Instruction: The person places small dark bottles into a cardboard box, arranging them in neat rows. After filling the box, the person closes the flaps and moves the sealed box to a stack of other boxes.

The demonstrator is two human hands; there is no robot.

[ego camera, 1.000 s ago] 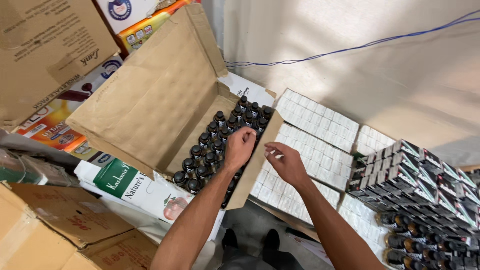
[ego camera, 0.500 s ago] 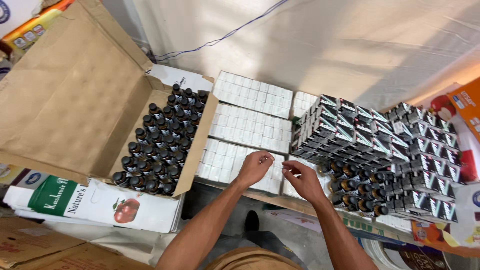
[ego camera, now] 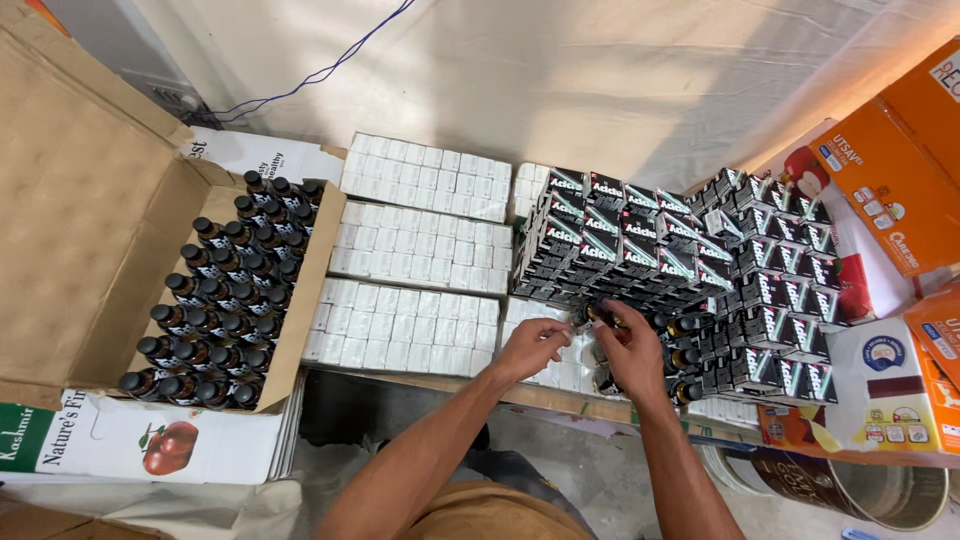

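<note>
The fingers of the right hand (ego camera: 628,348) are pinched narrowly around the top of a small dark bottle (ego camera: 598,316), which sits at the very tips, just beyond the knuckles and right against the foot of the stack of black cartons (ego camera: 640,240). The bottle is mostly hidden, so whether it stands upright or leans cannot be told; only its cap end shows between the fingertips.

The left hand (ego camera: 532,345) lies just to the left of that bottle, its fingers curled and partly closed, reaching toward the same spot. Whether they grip anything is not clear; they seem to rest on or just above the white packs (ego camera: 420,250) beneath. Of the two, the right hand is the nearer and is the one that has hold of the bottle.

Further right of the right fingers, more dark bottles (ego camera: 684,355) stand in a gap among a second stack of black cartons (ego camera: 780,300). Beyond and to the left of the left fingers, the white packs spread in flat rows across the desk (ego camera: 560,400). Well to the left of both hands sits an open cardboard box (ego camera: 90,230) filled with upright dark-capped bottles (ego camera: 225,300). Orange boxes (ego camera: 890,170) lie far right.
</note>
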